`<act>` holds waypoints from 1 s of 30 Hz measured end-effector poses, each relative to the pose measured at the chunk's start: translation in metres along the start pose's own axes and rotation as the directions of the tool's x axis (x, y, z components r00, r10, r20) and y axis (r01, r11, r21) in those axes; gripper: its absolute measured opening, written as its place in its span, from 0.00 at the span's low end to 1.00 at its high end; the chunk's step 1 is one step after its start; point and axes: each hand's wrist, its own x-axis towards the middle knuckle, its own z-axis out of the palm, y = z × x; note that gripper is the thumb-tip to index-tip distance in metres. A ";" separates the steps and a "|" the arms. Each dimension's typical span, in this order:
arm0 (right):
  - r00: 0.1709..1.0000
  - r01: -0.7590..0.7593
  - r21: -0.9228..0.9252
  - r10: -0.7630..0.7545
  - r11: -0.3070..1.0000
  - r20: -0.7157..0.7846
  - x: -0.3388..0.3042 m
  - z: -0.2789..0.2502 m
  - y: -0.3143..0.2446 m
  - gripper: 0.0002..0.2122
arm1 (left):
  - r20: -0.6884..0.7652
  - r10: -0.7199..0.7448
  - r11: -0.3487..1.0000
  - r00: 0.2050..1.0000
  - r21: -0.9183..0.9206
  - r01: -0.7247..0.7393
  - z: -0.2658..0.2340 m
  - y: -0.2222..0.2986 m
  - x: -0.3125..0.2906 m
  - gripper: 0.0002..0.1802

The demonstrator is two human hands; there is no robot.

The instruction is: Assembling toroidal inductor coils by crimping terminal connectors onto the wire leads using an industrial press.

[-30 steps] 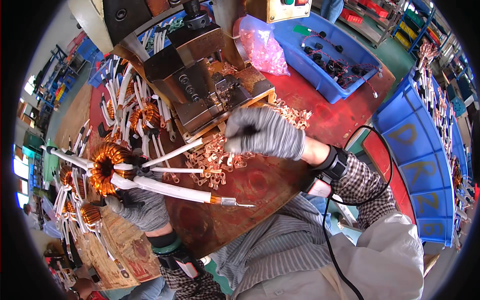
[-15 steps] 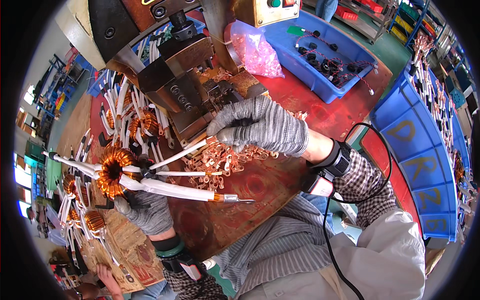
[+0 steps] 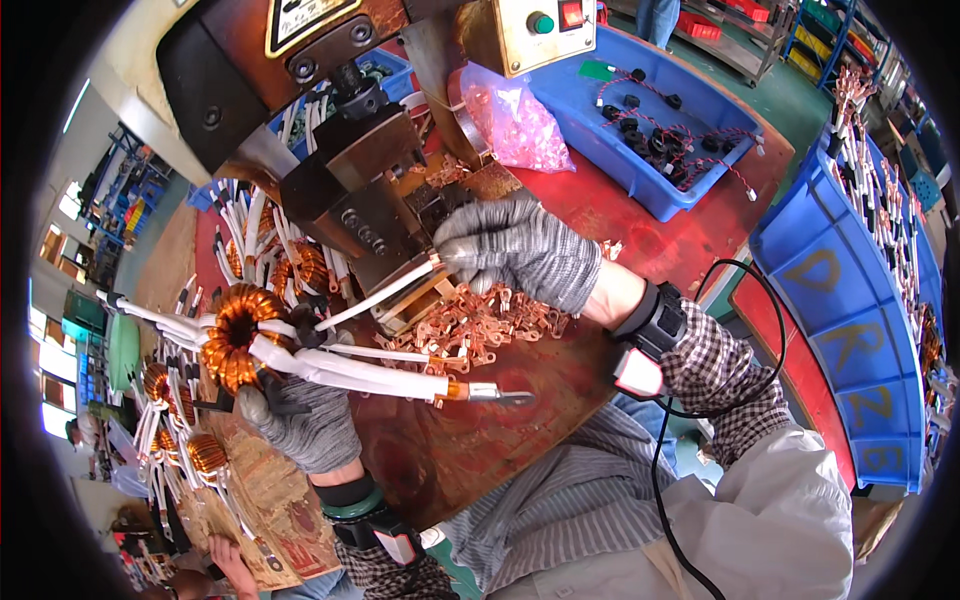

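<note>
My left hand (image 3: 308, 428), in a grey knitted glove, is closed around the underside of a copper-wound toroidal coil (image 3: 224, 350) with white-sleeved leads. One thick lead (image 3: 370, 373) points right and ends in a silver-coloured lug (image 3: 497, 395). My right hand (image 3: 525, 252), gloved too, pinches the tip of a thinner white lead (image 3: 375, 297) just in front of the press tooling (image 3: 375, 215). The fingers hide the lead's very tip, and I cannot tell whether a terminal is on it. Below that hand lies a heap of loose copper terminals (image 3: 500, 322).
More coils (image 3: 207, 455) lie at left on the wooden bench; others sit behind the press. A blue tray (image 3: 685, 200) with black wired parts and a pink plastic bag (image 3: 515, 120) are at the back. Blue bins (image 3: 850, 340) of leads stand right. Another person's hand (image 3: 232, 565) is lower left.
My right fingers have drawn closer together around the lead's tip. The lead and coil have shifted slightly to the right in view, as has the whole scene.
</note>
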 end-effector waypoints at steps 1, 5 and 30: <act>0.998 0.045 -0.041 -0.046 0.998 -0.034 0.003 -0.002 -0.004 0.08 | 0.013 -0.003 1.000 1.000 0.009 0.003 -0.001 -0.002 0.002 0.39; 0.999 0.043 -0.123 -0.047 0.992 -0.027 0.018 -0.008 -0.008 0.10 | 0.038 0.040 0.994 0.998 0.098 -0.043 -0.004 -0.006 0.004 0.36; 0.995 0.005 -0.242 -0.028 0.970 -0.093 0.053 -0.020 -0.003 0.08 | -0.092 0.019 0.997 0.996 0.077 -0.012 -0.011 -0.010 0.010 0.32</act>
